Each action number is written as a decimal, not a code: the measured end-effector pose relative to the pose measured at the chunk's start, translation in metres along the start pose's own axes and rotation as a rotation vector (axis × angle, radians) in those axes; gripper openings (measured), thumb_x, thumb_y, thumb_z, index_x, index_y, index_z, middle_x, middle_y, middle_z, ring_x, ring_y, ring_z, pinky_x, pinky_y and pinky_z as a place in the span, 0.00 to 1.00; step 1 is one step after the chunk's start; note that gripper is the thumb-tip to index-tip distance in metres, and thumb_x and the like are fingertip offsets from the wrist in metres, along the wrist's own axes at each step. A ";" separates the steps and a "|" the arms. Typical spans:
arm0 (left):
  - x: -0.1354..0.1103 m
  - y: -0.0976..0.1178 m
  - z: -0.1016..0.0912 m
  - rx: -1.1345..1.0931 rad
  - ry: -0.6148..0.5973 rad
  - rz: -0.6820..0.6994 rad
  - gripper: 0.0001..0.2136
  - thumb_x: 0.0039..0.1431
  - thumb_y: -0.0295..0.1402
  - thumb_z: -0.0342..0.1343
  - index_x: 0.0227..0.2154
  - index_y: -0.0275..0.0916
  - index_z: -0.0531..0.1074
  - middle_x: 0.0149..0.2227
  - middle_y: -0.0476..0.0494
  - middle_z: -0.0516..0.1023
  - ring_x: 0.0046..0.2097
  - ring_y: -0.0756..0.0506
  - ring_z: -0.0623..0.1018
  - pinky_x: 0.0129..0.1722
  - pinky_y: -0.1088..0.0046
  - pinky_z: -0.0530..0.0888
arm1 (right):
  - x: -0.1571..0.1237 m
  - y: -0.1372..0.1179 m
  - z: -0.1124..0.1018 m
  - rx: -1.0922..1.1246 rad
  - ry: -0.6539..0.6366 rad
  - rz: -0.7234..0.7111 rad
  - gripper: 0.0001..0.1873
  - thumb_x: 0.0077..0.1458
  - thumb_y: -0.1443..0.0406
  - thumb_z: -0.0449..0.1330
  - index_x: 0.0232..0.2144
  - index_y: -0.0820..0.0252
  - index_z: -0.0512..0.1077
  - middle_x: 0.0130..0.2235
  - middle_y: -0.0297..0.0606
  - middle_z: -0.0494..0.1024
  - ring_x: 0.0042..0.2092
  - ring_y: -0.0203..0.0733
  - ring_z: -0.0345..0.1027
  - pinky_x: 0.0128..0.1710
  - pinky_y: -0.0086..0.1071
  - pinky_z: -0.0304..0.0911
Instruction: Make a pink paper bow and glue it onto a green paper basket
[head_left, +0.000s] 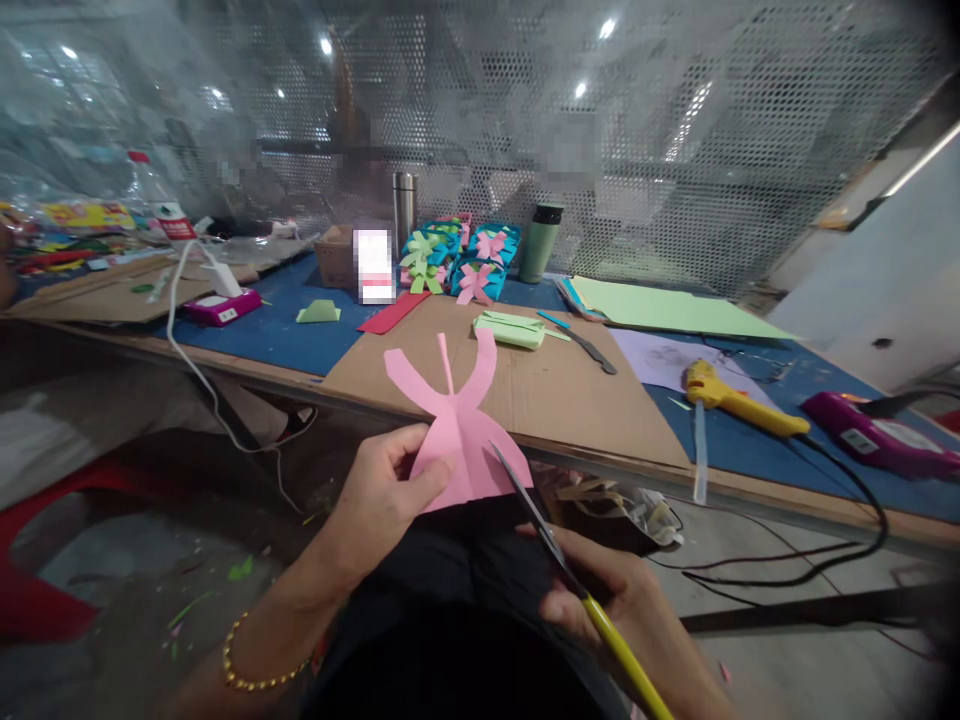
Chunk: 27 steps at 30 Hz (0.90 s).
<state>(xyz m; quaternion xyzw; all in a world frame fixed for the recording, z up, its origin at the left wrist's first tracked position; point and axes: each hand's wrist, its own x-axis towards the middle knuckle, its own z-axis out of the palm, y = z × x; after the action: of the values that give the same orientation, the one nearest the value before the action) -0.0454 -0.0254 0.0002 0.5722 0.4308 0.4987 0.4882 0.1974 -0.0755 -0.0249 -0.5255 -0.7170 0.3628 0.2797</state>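
Observation:
My left hand [394, 485] pinches a pink paper cutout [463, 435] by its lower left part, thumb on top. The cutout has two curved strips and a thin one at its upper end and a wider body with a crease down the middle. My right hand [607, 580] holds scissors [556, 558] with yellow handles. Their blade tip lies over the right side of the pink paper; whether the paper sits between the blades I cannot tell. The fingers in the handles are partly hidden. Both hands are in front of the table edge, above my lap.
Cardboard [420, 370] covers the table front, bearing a folded green paper piece [510, 330] and a dark-bladed knife [592, 350]. Rightward lies a yellow glue gun [742, 405] with a trailing cable. Paper bow pieces [476, 283], a green flask [541, 245] and green sheets [675, 308] stand farther back.

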 end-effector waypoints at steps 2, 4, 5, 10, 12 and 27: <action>0.000 0.001 -0.001 0.008 -0.006 0.004 0.06 0.57 0.31 0.59 0.29 0.34 0.74 0.28 0.50 0.70 0.31 0.51 0.66 0.30 0.76 0.65 | 0.000 0.001 -0.002 -0.014 0.000 -0.012 0.34 0.51 0.38 0.60 0.42 0.59 0.81 0.32 0.37 0.80 0.33 0.48 0.70 0.31 0.33 0.64; 0.000 0.003 -0.002 0.018 -0.007 0.009 0.05 0.57 0.31 0.59 0.29 0.34 0.74 0.28 0.51 0.70 0.31 0.51 0.66 0.31 0.76 0.65 | 0.001 0.002 -0.004 -0.021 0.007 -0.013 0.36 0.49 0.37 0.61 0.42 0.59 0.82 0.30 0.37 0.81 0.33 0.49 0.71 0.30 0.33 0.65; 0.001 0.004 -0.003 0.027 -0.009 0.011 0.05 0.56 0.30 0.59 0.29 0.34 0.74 0.28 0.51 0.70 0.31 0.51 0.66 0.30 0.76 0.65 | 0.001 0.002 -0.004 -0.022 0.011 -0.011 0.36 0.48 0.36 0.61 0.42 0.59 0.82 0.31 0.37 0.81 0.34 0.50 0.72 0.30 0.33 0.66; 0.001 0.008 -0.007 0.056 -0.040 0.011 0.04 0.56 0.30 0.58 0.29 0.34 0.75 0.29 0.51 0.70 0.31 0.50 0.66 0.30 0.76 0.65 | 0.001 0.002 -0.008 0.046 -0.028 -0.022 0.31 0.48 0.39 0.64 0.39 0.57 0.82 0.36 0.38 0.83 0.41 0.55 0.74 0.39 0.35 0.70; 0.000 0.010 -0.008 0.037 -0.055 0.005 0.05 0.56 0.30 0.58 0.32 0.35 0.77 0.29 0.51 0.70 0.31 0.50 0.66 0.30 0.76 0.65 | 0.001 -0.001 -0.009 0.066 -0.043 -0.026 0.30 0.49 0.40 0.64 0.39 0.58 0.82 0.33 0.37 0.81 0.38 0.52 0.74 0.37 0.34 0.70; -0.002 0.017 -0.005 -0.033 -0.149 -0.035 0.09 0.55 0.28 0.59 0.38 0.35 0.81 0.30 0.49 0.73 0.34 0.48 0.71 0.33 0.75 0.68 | 0.004 -0.011 -0.011 0.111 -0.072 -0.009 0.32 0.49 0.37 0.61 0.35 0.59 0.80 0.29 0.35 0.72 0.33 0.44 0.65 0.32 0.33 0.61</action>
<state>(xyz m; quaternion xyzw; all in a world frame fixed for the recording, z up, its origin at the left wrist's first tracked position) -0.0505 -0.0290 0.0166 0.5918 0.3951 0.4532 0.5369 0.1984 -0.0716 -0.0093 -0.4925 -0.7077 0.4193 0.2842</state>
